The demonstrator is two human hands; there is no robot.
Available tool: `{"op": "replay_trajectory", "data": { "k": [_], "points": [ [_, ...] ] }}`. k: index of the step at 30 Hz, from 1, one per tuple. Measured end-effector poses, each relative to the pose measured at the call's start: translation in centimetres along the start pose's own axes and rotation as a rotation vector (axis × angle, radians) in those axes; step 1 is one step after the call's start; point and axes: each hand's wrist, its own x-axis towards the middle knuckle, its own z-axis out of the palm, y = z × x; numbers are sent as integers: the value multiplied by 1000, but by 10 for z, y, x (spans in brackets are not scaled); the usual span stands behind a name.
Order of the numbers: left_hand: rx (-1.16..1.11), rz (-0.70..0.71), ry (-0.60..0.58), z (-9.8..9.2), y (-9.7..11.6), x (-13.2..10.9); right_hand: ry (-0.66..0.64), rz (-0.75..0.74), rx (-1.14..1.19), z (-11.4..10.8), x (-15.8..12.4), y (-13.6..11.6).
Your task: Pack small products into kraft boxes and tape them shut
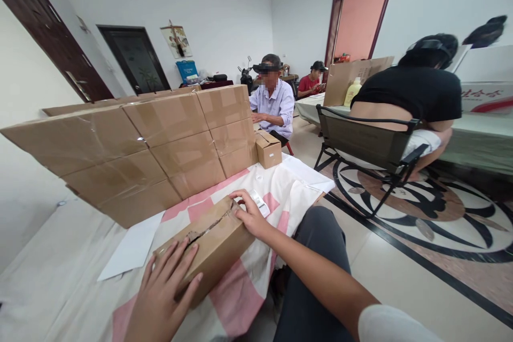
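A long brown cardboard box (228, 248) lies in front of me on a cloth with pink and white patches. Its top seam looks torn, with a dark gap between the flaps. My left hand (170, 278) rests on the near left end, fingers spread over the top. At the far right end, my right hand (251, 218) grips the corner, thumb on top and fingers over the edge. Just beyond that hand is a white label roll or printed paper (259, 204), partly hidden. To the left lies a white sheet (132, 248).
Stacked taped cartons (168, 123) form a wall behind the box, with a smaller carton (268, 149) at its right end. A person in a light shirt (276, 99) sits beyond. On the right, another person (412, 85) sits in a folding chair (364, 139).
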Motion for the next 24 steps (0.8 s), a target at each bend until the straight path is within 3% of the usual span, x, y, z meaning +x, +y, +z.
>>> {"op": "replay_trajectory", "data": {
  "k": [12, 16, 18, 20, 22, 24],
  "points": [
    [32, 19, 9, 1, -1, 1, 10, -27, -69, 2, -1, 3],
    [51, 19, 27, -2, 1, 2, -10, -118, -421, -20, 9, -1],
    [65, 24, 29, -3, 3, 3, 98, 20, -733, -40, 17, 0],
    [79, 22, 27, -4, 5, 4, 157, 336, -1008, -59, 23, 7],
    [87, 15, 25, -5, 7, 4, 88, 598, -1128, -75, 27, 18],
    [88, 1, 23, -5, 8, 5, -17, 711, -1138, -84, 28, 29]
  ]
}}
